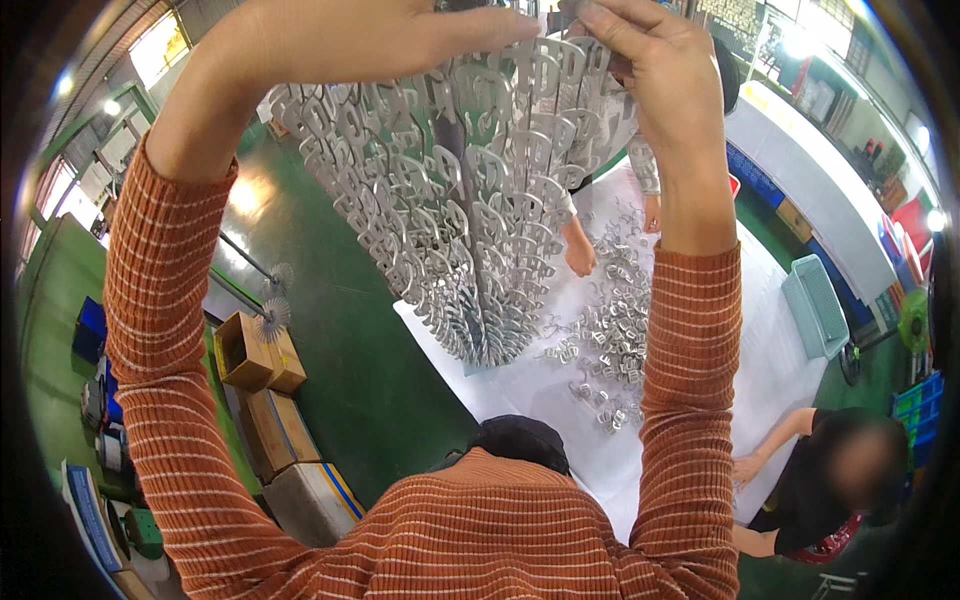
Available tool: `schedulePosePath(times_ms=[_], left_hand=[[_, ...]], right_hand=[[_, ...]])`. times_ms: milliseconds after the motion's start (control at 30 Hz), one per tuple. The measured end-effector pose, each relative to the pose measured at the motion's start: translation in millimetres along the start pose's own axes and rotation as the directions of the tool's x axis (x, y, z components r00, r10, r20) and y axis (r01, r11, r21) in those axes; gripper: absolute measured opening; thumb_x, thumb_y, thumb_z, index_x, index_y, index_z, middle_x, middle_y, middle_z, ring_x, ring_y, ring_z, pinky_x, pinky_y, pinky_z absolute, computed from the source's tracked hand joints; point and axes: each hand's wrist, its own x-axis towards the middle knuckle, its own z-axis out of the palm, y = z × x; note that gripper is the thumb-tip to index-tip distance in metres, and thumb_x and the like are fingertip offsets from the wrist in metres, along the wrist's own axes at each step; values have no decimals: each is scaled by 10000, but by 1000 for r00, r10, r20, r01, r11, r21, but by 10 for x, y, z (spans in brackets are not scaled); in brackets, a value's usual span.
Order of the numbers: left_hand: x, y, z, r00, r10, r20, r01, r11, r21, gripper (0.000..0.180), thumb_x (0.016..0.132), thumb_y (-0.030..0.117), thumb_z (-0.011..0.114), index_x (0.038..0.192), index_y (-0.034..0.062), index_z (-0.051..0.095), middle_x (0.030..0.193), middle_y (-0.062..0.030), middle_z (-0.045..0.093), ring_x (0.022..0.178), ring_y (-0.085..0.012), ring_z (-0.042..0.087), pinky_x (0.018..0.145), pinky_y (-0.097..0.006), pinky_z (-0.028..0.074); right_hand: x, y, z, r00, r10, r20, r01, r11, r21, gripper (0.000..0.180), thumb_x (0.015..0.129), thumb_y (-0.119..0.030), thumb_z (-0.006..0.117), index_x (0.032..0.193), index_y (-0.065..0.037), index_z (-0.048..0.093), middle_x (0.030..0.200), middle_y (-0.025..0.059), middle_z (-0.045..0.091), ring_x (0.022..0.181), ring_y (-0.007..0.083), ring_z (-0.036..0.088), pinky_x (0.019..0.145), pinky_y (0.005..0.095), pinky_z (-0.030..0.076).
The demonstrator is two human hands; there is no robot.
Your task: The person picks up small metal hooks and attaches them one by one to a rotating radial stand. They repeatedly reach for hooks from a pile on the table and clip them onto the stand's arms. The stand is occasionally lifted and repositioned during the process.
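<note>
A tall hanging rack (468,190) is covered in rows of small silver-grey metal buckle-like parts, and it tapers toward its lower end. My left hand (370,40) is raised at its top left, a finger stretched toward the rack's middle; the upper edge cuts off part of the hand. At the top right, my right hand (665,65) is closed, thumb and fingers pinching what looks like a small grey metal part beside the upper row. Loose parts of the same kind lie in a pile (615,335) on the white table (530,395) beyond.
Another person's hand (579,252) reaches over the table behind the rack. A co-worker in black (800,480) is at the table's lower right. A light-blue plastic basket (815,305) stands at the right. Cardboard boxes (275,430) and round wire-like brushes (272,318) are on the left.
</note>
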Motion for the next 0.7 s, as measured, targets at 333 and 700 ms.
schedulePosePath(times_ms=[333,700], left_hand=[[-27,-69,29,992,-120,40,116,990,83,511,928,299,491,1276,-74,470,1263,-248,518,1166,-349,515,995,-409,414],[43,71,-149,929,-348,126,345,937,50,620,850,387,609,1251,-62,463,1223,-219,537,1160,-338,510,1004,-426,404]], right_hand=[[-183,117,-584,999,-13,-42,-2,940,-341,208,835,-136,624,946,26,692,768,46,683,714,104,625,619,225,464],[-131,147,-845,996,85,15,-48,701,-712,304,805,-227,648,1057,-60,682,956,116,697,917,196,668,796,321,492]])
